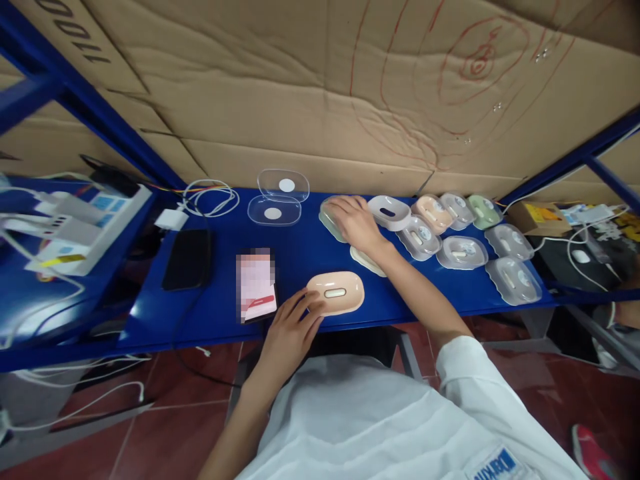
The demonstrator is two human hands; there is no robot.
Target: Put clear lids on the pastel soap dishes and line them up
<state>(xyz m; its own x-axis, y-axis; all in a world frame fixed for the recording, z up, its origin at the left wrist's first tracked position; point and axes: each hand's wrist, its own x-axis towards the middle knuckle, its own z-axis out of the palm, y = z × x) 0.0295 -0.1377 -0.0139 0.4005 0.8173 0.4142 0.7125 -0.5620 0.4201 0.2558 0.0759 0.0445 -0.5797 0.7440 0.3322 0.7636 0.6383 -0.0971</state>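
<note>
A peach soap dish with a pale oval insert lies near the table's front edge. My left hand rests at its left rim, fingers stretched and apart, the tips touching the dish. Farther back, my right hand reaches across with its fingers curled over a pale green soap dish, covering much of it. Below my right wrist lies a cream-coloured oval piece, partly hidden by the forearm. To the right of my right hand sits a whitish soap dish with a dark slot.
Several lidded soap dishes stand on the right. Two clear lids with white round stickers lie at the back. A lit phone, a dark phone-like slab, a white charger and a power strip are on the left.
</note>
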